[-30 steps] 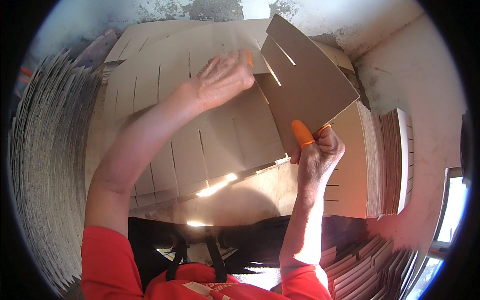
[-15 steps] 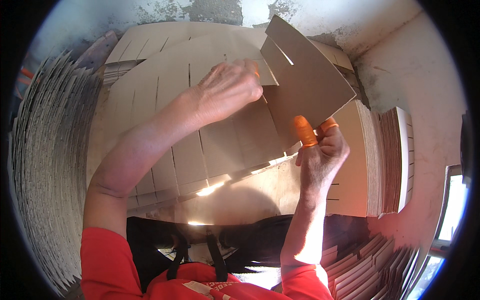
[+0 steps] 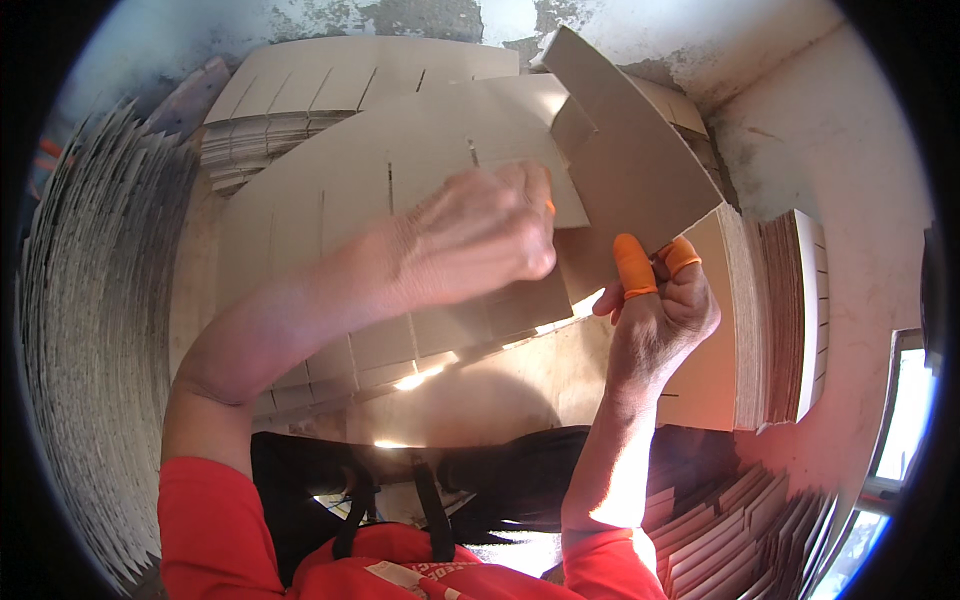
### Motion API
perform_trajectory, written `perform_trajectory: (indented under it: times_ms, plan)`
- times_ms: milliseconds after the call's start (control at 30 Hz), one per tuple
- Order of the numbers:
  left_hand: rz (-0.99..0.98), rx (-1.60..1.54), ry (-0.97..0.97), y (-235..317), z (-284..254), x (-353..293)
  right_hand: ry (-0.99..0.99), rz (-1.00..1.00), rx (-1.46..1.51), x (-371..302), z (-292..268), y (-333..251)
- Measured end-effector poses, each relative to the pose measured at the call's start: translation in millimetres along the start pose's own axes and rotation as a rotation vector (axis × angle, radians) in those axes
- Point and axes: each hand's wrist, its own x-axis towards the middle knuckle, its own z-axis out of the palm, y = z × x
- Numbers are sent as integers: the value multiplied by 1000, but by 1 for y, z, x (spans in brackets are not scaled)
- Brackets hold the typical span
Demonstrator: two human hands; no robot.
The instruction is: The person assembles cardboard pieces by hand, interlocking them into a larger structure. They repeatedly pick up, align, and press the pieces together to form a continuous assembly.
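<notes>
My left hand (image 3: 485,230), slightly blurred, is closed on a long slotted cardboard sheet (image 3: 350,165) near its right end. An orange finger cot shows at its fingertips, which are mostly hidden. My right hand (image 3: 665,310) wears orange finger cots on two fingers and pinches the lower edge of a narrower cardboard strip (image 3: 640,150). That strip stands tilted, crosswise to the sheet's right end, and the two meet beside my left hand. Whether their slots are interlocked I cannot tell. More slotted cardboard (image 3: 380,350) lies underneath, partly covered by my left forearm.
A tall row of packed cardboard pieces (image 3: 100,330) stands at the left. Slotted sheets (image 3: 300,75) are stacked at the back by the peeling wall (image 3: 420,20). Another cardboard stack (image 3: 745,320) stands at the right, with upright pieces (image 3: 720,530) at the lower right.
My left hand has come nearer and rightward with the long sheet, uncovering more of the back stack. My right hand and the tilted strip have shifted slightly right.
</notes>
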Motion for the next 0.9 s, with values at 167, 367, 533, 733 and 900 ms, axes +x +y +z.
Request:
perform_trajectory:
  times_ms: [167,367,533,733,900]
  plan:
    - [-201,-19,-35,-10,9,-3,-39,-40,46,-2,-1,2]
    - [-62,-82,-21,7,-1,-6,4,-79,27,0,3,6]
    - [-42,-185,-163,46,-22,-16,-3,-30,60,-2,5,2]
    - [-835,-878,250,-32,-7,3,-36,-26,47,-1,-1,4]
    - [-502,-1065,188,-64,44,25,-52,-30,96,-1,1,3]
